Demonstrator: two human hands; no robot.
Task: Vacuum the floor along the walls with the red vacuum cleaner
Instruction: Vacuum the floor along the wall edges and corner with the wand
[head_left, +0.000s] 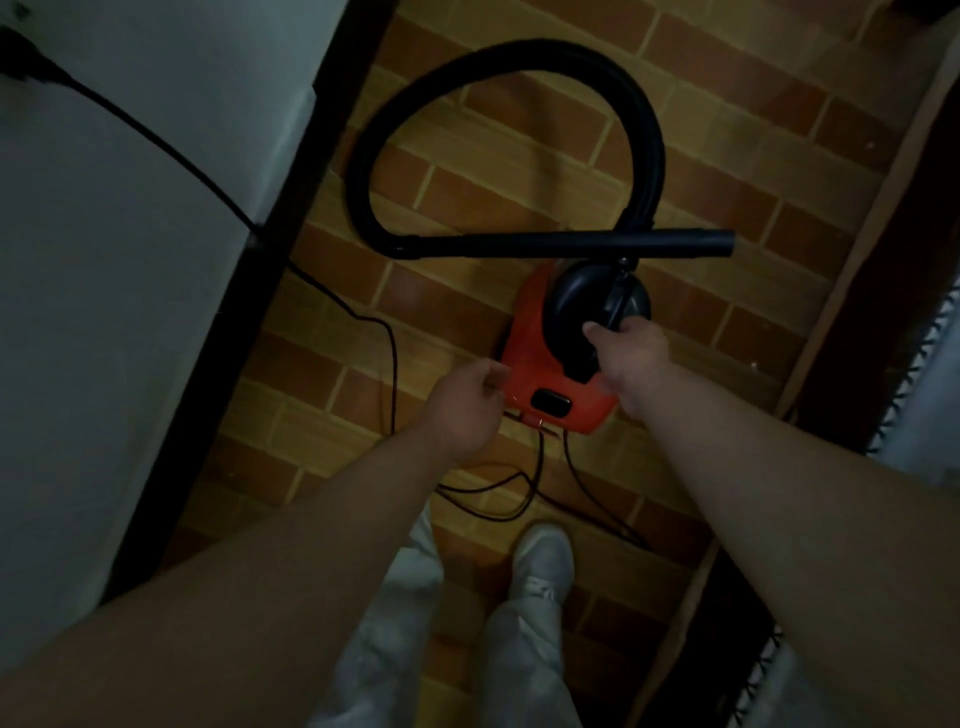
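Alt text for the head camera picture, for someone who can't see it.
A person's right hand grips the black carry handle of a red canister vacuum cleaner on a brick-pattern floor, while the left hand is at its rear corner. A black hose loops ahead; a black cord trails behind.

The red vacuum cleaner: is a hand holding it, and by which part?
The right hand grips the red vacuum cleaner by the black handle. The left hand sits by its rear corner; whether it holds anything cannot be told.

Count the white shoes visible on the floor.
1: a white shoe on the brick-patterned floor, on the person's side of the red vacuum cleaner. A second may hide under the pale trouser leg.
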